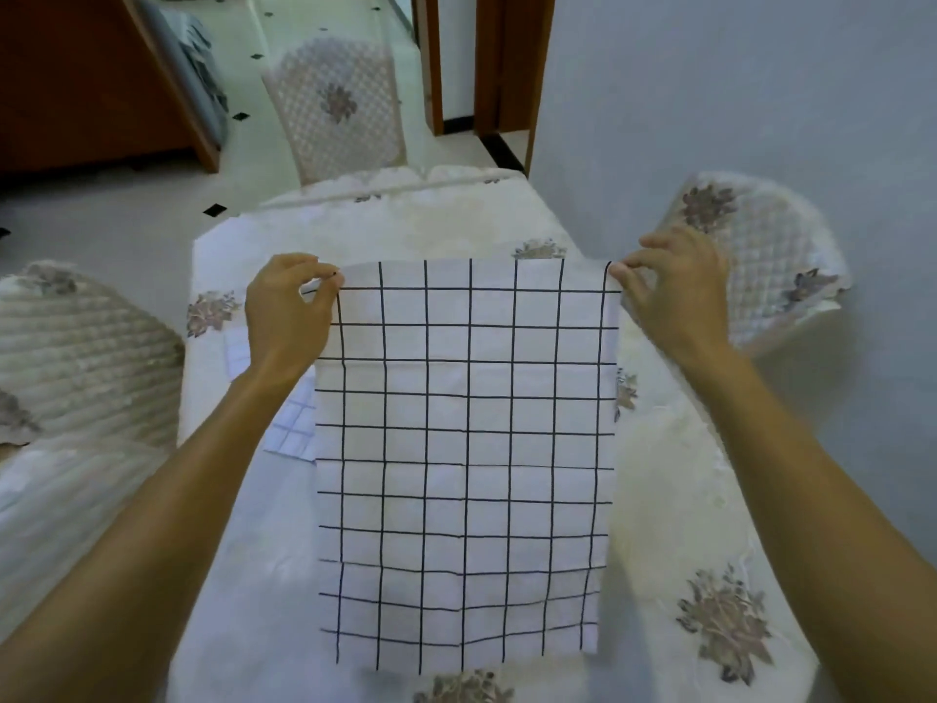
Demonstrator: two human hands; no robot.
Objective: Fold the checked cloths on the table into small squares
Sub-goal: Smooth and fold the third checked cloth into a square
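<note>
The left hand (289, 317) and right hand (674, 291) each pinch a far corner of the checked cloth (464, 464), fingers closed on its edge. The cloth lies spread flat mid-table (659, 525). Left of it, another checked cloth (294, 423) shows partly, hidden under it and the forearm.

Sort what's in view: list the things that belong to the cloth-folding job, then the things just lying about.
Job: checked cloth held at its far corners by left hand and right hand; second checked cloth beneath.
Bystanders: three covered chairs, floral tablecloth.
</note>
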